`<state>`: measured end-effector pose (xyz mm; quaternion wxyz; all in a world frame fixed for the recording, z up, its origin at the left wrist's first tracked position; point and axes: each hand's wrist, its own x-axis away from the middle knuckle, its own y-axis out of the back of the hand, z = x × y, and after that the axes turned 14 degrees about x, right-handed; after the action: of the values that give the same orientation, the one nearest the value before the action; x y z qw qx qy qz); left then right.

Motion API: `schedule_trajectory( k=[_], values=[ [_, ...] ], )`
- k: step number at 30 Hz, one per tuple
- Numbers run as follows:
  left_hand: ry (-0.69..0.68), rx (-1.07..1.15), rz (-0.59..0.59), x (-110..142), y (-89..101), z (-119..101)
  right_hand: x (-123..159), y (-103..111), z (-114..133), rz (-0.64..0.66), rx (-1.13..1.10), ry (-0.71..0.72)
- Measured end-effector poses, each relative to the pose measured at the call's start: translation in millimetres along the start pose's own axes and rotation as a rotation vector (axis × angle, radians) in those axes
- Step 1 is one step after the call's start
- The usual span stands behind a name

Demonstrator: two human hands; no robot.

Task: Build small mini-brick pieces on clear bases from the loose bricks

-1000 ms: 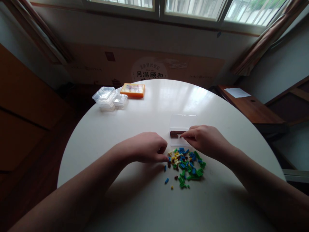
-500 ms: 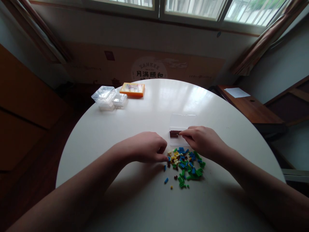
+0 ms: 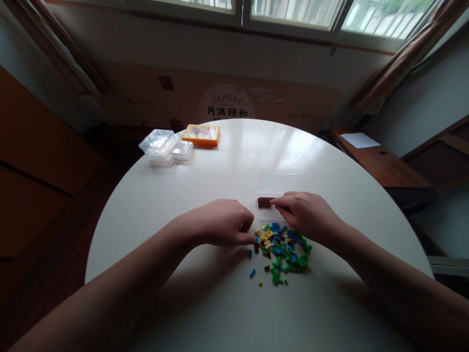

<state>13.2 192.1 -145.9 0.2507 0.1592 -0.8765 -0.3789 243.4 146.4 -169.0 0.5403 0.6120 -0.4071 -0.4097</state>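
Just right of center in the frame, a person's right hand [image 3: 306, 210] reaches over a clear plastic case [image 3: 264, 215], its fingertips bunched at a strip of dark brown toy bricks [image 3: 263, 202] inside. Whether a brick is pinched there cannot be told.

At center, the left hand [image 3: 223, 222] rests loosely curled on the white table [image 3: 176, 188], one digit stretched to the left edge of a heap of green, blue, yellow and brown building bricks [image 3: 301, 262]; any grip on a piece is too small to make out.

Work this fine would seem to favor light fingertip contact, with pressure kept square to the rows so that the bricks stay aligned, and the palm held off the case's near wall, where a bump could slide the light plastic.

The case lies flat, open side up, its lid [image 3: 278, 181] folded back toward the top of the frame. Its long axis runs left to right, as does that of the brown strip, which sits toward the case's left end. Fingers cover part of the case's right side.

Clear containers [image 3: 158, 143] and an orange box [image 3: 201, 143] stand at upper left.
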Motion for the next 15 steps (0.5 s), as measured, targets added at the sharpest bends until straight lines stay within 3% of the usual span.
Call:
schedule_trajectory(
  k=[4, 10, 12, 15],
  values=[
    [0.0, 0.015, 0.003, -0.3, 0.2, 0.1, 1.7, 4.4, -2.7, -0.031, -0.011, -0.008],
    [-0.01, 0.012, -0.001, -1.6, -0.3, 2.7, 7.3, 15.5, -13.8, -0.185, -0.041, -0.043],
    [-0.008, 0.01, 0.004, -1.7, 0.0, 2.8, 10.5, 20.4, -15.7, -0.206, -0.052, 0.019],
    [-0.01, 0.006, 0.0, -1.5, 0.1, 1.9, 16.2, 28.2, -13.5, -0.143, -0.087, 0.248]
  ],
)
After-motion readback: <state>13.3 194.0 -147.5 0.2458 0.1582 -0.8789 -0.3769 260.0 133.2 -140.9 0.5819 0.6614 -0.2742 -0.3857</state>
